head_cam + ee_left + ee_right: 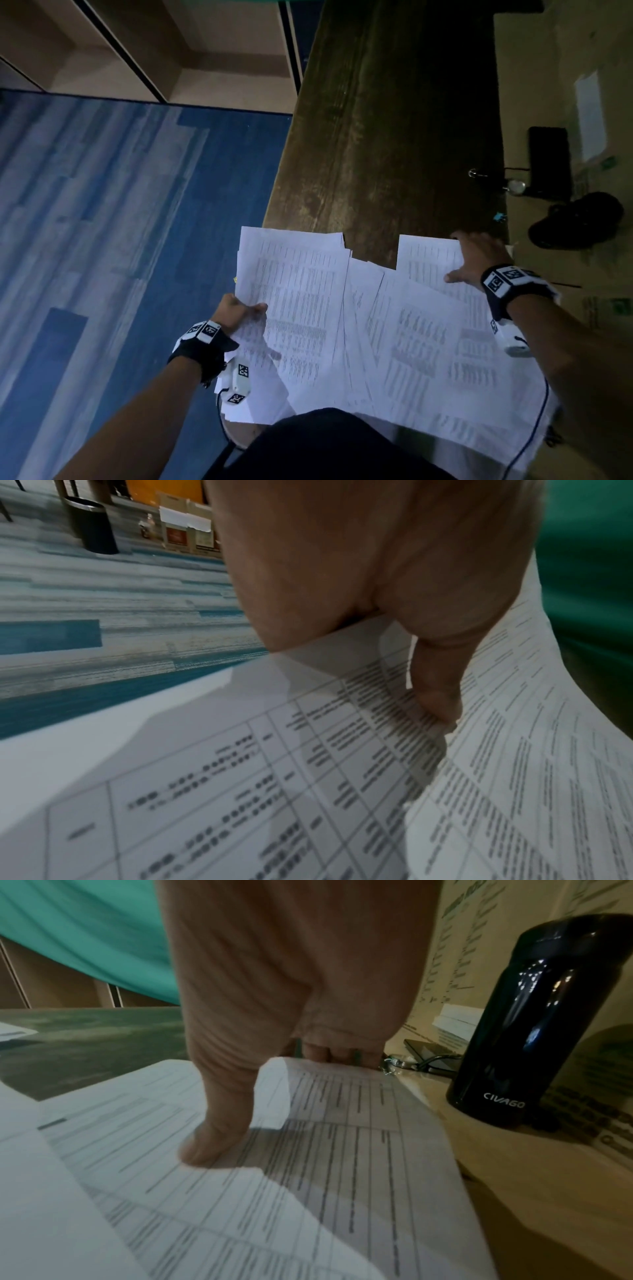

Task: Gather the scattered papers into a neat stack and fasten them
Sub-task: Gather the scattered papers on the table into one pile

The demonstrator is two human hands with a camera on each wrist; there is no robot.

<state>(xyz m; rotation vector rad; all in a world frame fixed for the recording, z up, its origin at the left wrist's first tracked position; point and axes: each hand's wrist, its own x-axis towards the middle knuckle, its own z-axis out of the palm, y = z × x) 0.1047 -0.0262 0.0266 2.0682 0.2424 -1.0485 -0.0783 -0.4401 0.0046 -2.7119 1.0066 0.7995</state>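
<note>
White printed papers (pixel 411 342) lie fanned over the near end of a dark wooden table (pixel 394 120). My left hand (pixel 239 310) pinches the left edge of the left bundle (pixel 301 291), which overhangs the table's side. In the left wrist view my thumb (pixel 438 702) lies on top of the sheets (pixel 240 791), with the fingers hidden beneath. My right hand (pixel 476 257) holds the far right sheet (pixel 428 260). There the thumb (pixel 215 1137) presses down on the page (pixel 342 1150) and the fingers (pixel 342 1051) curl over its far edge. A metal binder clip (pixel 477 173) lies farther up the table.
A black bottle (pixel 575 219) stands just right of my right hand on a cardboard surface (pixel 548 51), close in the right wrist view (pixel 534 1020). A flat black device (pixel 549 161) with a cable lies beyond it. Blue carpet (pixel 120 205) runs along the table's left side.
</note>
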